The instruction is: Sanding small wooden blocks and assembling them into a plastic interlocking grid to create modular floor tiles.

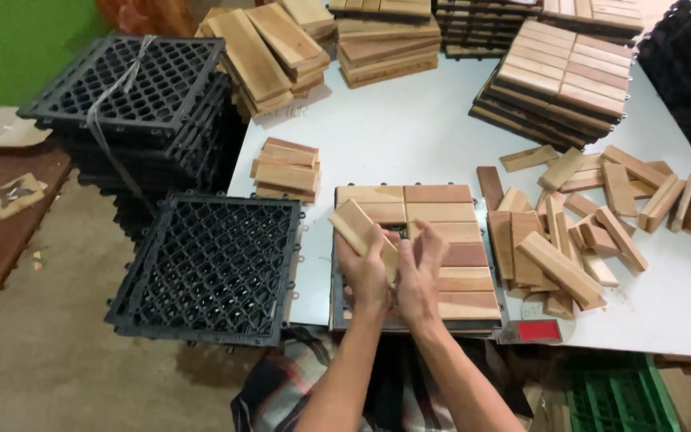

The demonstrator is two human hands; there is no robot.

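Note:
My left hand (364, 270) grips a short light wooden slat (353, 224), tilted, over the left half of a square tile being filled with slats (449, 240). My right hand (420, 272) is beside it, fingers curled against the same slat's lower end. The tile's right column and top row hold slats; part of the left column under my hands is hidden. A black plastic base shows between the slats near my fingers.
A black plastic grid base (209, 268) lies left of the tile, overhanging the white table (409, 136). Tied stacks of black grids (133, 88) stand further left. Loose slats (593, 216) lie right; a small slat pile (285, 170) and finished tile stacks (561, 80) sit behind.

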